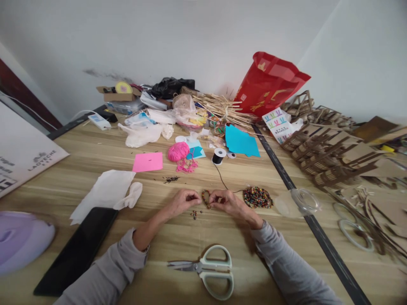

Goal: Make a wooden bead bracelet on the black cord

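**Beaded loop pinched between two hands at mid-table**

Spread wide underneath: wooden table (95, 156), strewn with craft clutter. Far back, red bag (267, 82) upright against the wall. At left, purple rounded object (19, 239) and black tablet (79, 250) flat beside white paper (104, 192). Near edge: pale green scissors (210, 271), blades shut, pointing left. Further in, blue paper (241, 142), pink paper (148, 162), pink yarn ball (178, 151). Left hand (181, 201) curled narrow, fingertips pinching the left side of the beaded loop (206, 198). Right hand (227, 201) likewise closed on its right side. Just right of that hand, pile of beads (257, 197). Black thread spool (218, 156) upright beyond, thread trailing toward the hands. Smallest: loose beads (195, 214) scattered just below the loop.
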{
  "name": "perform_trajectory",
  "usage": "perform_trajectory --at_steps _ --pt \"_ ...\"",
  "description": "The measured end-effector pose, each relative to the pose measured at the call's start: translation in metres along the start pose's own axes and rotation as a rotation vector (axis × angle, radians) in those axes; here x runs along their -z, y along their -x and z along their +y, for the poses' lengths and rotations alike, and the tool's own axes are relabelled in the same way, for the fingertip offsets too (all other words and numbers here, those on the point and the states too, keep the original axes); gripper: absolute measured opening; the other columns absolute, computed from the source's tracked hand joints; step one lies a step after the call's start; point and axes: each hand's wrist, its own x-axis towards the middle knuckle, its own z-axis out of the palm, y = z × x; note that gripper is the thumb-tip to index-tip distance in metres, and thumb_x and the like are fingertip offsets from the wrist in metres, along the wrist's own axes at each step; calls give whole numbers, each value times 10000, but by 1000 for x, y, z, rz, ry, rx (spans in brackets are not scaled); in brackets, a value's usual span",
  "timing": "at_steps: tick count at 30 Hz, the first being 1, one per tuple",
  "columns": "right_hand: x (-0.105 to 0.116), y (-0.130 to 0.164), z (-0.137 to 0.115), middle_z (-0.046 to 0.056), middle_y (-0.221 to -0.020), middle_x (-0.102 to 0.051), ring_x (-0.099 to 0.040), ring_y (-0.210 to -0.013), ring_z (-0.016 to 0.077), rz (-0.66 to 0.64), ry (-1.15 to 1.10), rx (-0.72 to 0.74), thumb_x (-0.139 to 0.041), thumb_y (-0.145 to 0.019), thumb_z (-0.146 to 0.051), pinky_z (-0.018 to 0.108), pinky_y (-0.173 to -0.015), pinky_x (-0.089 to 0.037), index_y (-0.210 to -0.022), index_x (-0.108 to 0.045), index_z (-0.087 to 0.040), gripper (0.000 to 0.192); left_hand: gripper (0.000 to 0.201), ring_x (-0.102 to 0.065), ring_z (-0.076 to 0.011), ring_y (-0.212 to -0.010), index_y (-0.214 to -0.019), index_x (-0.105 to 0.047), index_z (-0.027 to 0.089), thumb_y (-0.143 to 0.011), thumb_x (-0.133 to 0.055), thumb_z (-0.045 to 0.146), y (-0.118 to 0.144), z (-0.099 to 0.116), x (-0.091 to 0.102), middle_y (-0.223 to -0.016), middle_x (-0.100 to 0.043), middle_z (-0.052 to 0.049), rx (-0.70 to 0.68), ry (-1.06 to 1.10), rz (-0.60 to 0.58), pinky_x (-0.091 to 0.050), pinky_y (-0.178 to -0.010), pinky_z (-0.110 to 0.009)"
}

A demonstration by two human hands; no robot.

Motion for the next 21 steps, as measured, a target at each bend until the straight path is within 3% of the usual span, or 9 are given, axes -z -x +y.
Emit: perform_trajectory --at_steps 8,21 --pt "-15 -7 -14 4 -716 -587 -514 -617 101 95 201 142 -529 -839 -153 198 -584 -396 -820 -595 -152 69 193 -558 -145 -659 -760 -669 116 -765 -618 303 2 3 0 -712 -656 -35 14 40 -13 -419 -631 -241" --pt "-28 -19 2 13 -737 -581 -513 -651 117 218 209 247 -551 -838 -137 211 -602 -381 -798 -581 -167 58 192 -556 -144 -663 -739 -658 128 -775 -620 312 1 -4 0 -704 -645 -22 28 14 -3 -415 -623 -234"
